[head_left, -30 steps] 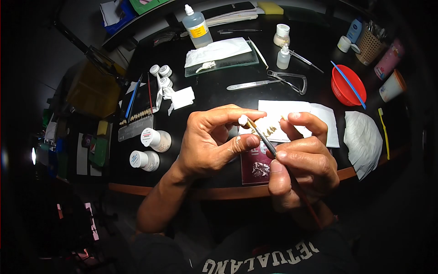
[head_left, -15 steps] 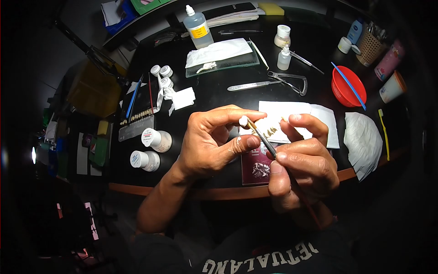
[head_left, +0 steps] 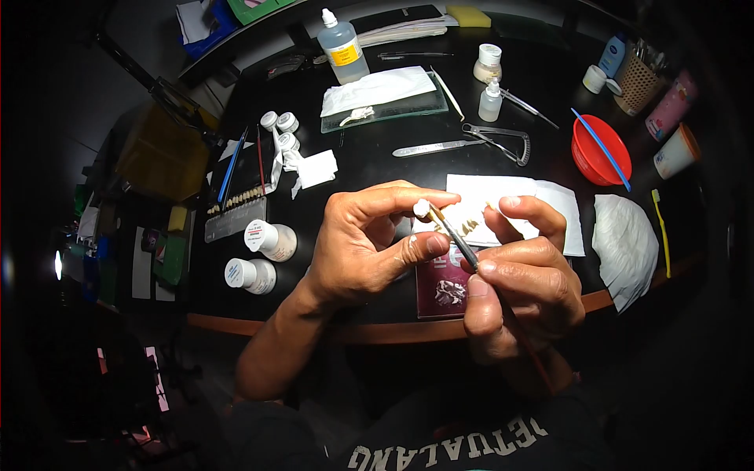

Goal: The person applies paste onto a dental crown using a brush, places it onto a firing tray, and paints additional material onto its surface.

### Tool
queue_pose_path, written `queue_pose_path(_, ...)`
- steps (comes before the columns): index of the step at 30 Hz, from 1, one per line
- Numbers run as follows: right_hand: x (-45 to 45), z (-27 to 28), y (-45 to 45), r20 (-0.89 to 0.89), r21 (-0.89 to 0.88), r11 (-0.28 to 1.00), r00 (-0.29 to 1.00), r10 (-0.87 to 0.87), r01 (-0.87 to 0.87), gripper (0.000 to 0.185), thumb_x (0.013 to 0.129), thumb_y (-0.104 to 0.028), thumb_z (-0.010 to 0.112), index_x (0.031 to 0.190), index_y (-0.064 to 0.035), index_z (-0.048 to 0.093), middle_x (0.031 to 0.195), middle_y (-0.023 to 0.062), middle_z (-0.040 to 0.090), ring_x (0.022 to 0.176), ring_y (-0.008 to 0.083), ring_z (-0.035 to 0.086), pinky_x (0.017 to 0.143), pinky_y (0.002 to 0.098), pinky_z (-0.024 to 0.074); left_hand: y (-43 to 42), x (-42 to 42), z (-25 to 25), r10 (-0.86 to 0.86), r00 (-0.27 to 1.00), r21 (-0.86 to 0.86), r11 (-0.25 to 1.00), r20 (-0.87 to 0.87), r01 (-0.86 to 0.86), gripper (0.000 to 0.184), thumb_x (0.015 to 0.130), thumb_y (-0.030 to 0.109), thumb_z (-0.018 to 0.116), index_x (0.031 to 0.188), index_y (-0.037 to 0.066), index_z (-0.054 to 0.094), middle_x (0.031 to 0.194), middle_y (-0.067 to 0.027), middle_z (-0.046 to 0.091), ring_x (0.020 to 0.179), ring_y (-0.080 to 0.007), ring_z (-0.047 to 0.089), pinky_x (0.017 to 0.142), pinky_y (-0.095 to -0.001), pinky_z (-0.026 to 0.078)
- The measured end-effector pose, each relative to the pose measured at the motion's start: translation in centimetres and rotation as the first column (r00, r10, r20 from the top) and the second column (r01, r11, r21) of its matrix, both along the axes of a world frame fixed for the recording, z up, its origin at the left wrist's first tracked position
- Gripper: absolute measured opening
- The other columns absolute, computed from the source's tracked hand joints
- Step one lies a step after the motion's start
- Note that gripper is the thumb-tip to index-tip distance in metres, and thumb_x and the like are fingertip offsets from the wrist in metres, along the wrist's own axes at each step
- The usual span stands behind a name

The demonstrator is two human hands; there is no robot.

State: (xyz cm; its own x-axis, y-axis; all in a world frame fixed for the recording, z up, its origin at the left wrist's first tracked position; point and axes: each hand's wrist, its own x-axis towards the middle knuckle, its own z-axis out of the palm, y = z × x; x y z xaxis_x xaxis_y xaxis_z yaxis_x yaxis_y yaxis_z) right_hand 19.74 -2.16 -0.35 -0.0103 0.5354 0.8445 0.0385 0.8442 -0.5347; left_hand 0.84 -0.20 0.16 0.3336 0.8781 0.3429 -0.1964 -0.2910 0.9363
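Observation:
My left hand point(head_left: 357, 243) is closed, pinching a small white tooth-like piece point(head_left: 422, 209) near the tips of its thumb and index finger. Between the thumb and fingers of my right hand point(head_left: 530, 275) is a thin brush point(head_left: 466, 253) with a metal ferrule and dark red handle. Its tip reaches the white piece; whether they touch I cannot tell. Behind the fingers, cream tooth-shaped pieces point(head_left: 471, 224) show against white tissue point(head_left: 491, 187), partly hidden. A maroon booklet point(head_left: 430, 294) with a crumpled whitish patch lies below my hands.
Two white-capped jars point(head_left: 271, 239) stand left, near a tooth shade guide point(head_left: 243, 200). Behind are a glass slab point(head_left: 420, 106) with tissue, a scalpel point(head_left: 436, 147) and a caliper point(head_left: 514, 145). On the right are a red bowl point(head_left: 597, 157), crumpled tissue point(head_left: 624, 243) and a yellow toothbrush point(head_left: 662, 235).
Hardly anything differs. Both hands keep their grips, with the brush tip staying at the white piece; the whole view has shifted very slightly.

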Motion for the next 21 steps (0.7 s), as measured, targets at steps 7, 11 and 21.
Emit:
queue_pose_path(7, 0.06, 0.03, -0.02, 0.006, -0.005, 1.000, 1.000, 0.001, -0.001, 0.028, 0.072, 0.007, 0.070, 0.098, -0.0022, 0.067, 0.084, 0.0123, 0.068, 0.113, 0.0380, 0.063, 0.091, 0.0468, 0.0618, 0.00, 0.00, 0.07, 0.007, 1.000, 0.009, 1.000, -0.008, -0.007, 0.036, 0.086, 0.008, 0.081, 0.118, -0.005, 0.070, 0.102, -0.0133, 0.071, 0.096, -0.0148, 0.065, 0.087, -0.0286, 0.050)
queue_pose_path(11, 0.13, 0.03, -0.08, 0.011, -0.004, 1.000, 1.000, 0.007, -0.007, 0.027, 0.073, 0.007, 0.070, 0.098, -0.0022, 0.067, 0.084, 0.0123, 0.068, 0.113, 0.0379, 0.063, 0.091, 0.0468, 0.0618, 0.02, -0.06, 0.01, 0.006, 1.000, 0.002, 1.000, -0.009, -0.006, 0.036, 0.086, 0.008, 0.081, 0.118, -0.004, 0.071, 0.101, -0.0128, 0.071, 0.095, -0.0143, 0.064, 0.086, -0.0287, 0.050)
queue_pose_path(21, 0.10, -0.03, -0.01, 0.012, 0.010, 1.000, 1.000, 0.001, -0.001, 0.027, 0.072, 0.006, 0.071, 0.098, -0.0021, 0.067, 0.084, 0.0125, 0.069, 0.112, 0.0369, 0.063, 0.092, 0.0468, 0.0613, 0.01, -0.04, -0.01, 0.005, 1.000, 0.005, 1.000, -0.006, -0.005, 0.036, 0.085, 0.007, 0.081, 0.118, -0.004, 0.071, 0.102, -0.0128, 0.071, 0.096, -0.0145, 0.064, 0.086, -0.0285, 0.050)
